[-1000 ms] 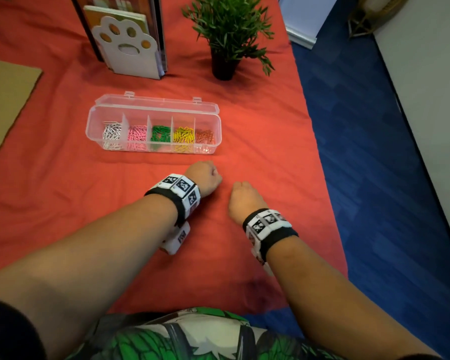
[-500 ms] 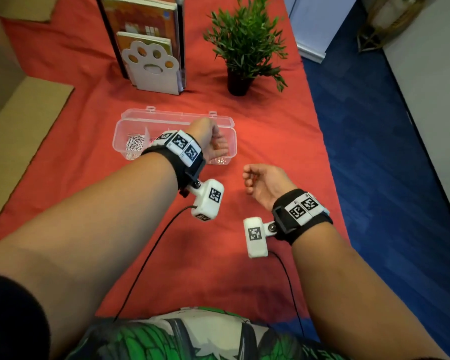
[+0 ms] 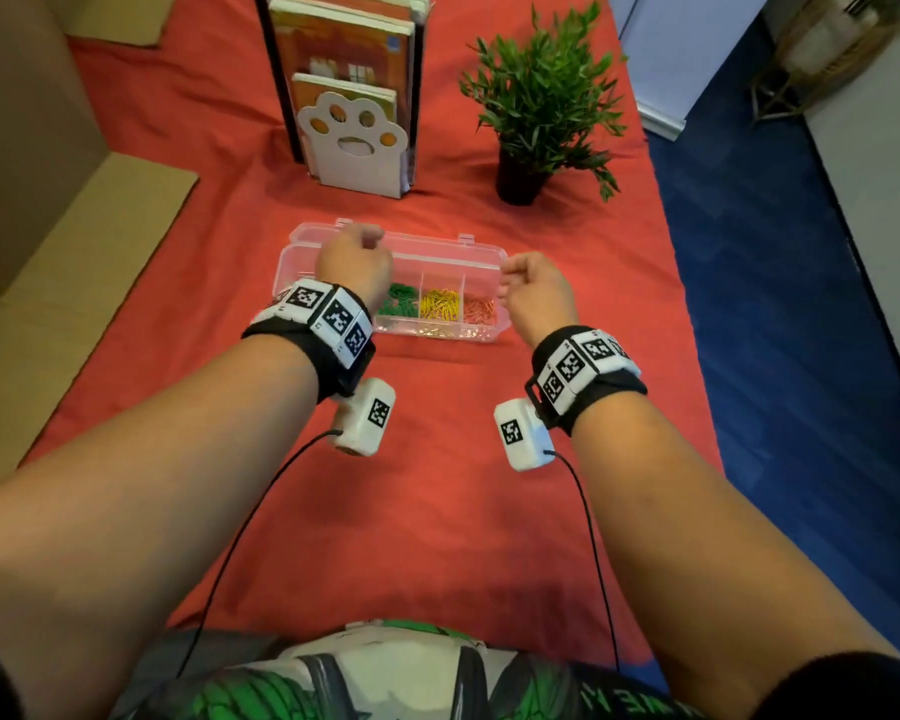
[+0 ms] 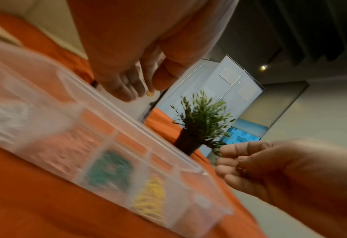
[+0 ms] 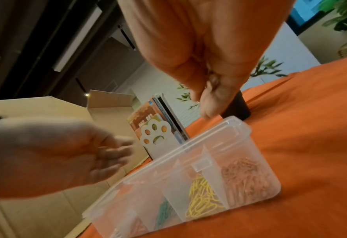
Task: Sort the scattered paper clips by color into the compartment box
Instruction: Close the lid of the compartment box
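Note:
A clear compartment box point(image 3: 437, 332) lies on the red cloth with its lid point(image 3: 437, 242) folded open behind it. Green clips point(image 3: 398, 299), yellow clips point(image 3: 440, 304) and orange clips point(image 3: 479, 310) fill separate compartments; my left wrist hides the left ones. My left hand point(image 3: 357, 246) hovers over the box's left part, fingers loosely curled near the lid edge point(image 4: 115, 112), holding nothing. Whether it touches the lid I cannot tell. My right hand point(image 3: 520, 275) hangs at the box's right end, fingers relaxed and empty point(image 4: 235, 161). No loose clips show on the cloth.
Books behind a white paw-shaped bookend point(image 3: 357, 142) stand behind the box, and a potted plant point(image 3: 536, 106) stands at the back right. Cardboard point(image 3: 74, 252) borders the cloth on the left. The table's right edge drops to blue floor point(image 3: 775, 304).
Both hands left the cloth in front of the box, where they rested as fists. The left went over the box and then to its left part; the right rose to the box's right end.

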Available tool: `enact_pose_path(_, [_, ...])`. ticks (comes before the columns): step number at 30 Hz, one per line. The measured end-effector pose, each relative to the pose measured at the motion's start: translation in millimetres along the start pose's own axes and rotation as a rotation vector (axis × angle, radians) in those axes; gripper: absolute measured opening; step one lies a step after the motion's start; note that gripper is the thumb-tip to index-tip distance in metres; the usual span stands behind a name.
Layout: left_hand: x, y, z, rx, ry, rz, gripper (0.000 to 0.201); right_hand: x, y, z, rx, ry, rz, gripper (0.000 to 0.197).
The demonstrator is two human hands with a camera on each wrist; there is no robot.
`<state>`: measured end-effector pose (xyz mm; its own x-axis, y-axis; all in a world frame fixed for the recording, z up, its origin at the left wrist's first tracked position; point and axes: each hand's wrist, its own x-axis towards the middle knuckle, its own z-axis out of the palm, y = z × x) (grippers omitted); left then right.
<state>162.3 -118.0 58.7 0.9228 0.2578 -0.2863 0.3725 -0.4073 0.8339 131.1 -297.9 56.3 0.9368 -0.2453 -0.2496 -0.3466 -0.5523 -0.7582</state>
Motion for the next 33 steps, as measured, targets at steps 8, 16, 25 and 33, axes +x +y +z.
enact_pose_path(8, [31.7,-61.3,-75.8,0.354,0.063,-0.161,0.051,17.2,-11.6,0.7,-0.147,0.133,0.054,0.038])
enact_pose_path(16, [31.8,-68.2,-76.5,-0.013,-0.089,-0.14,0.038,38.5,3.6,13.0,0.439,0.018,0.335,0.069])
enact_pose_path(25, [46.3,-75.6,-75.5,-0.224,-0.126,-0.291,0.043,33.0,20.3,1.7,0.481,0.03,0.162,0.048])
enact_pose_path(33, [44.3,-73.7,-77.9,-0.232,-0.122,-0.334,0.042,-5.8,11.4,-18.9,0.579,-0.107,0.072,0.048])
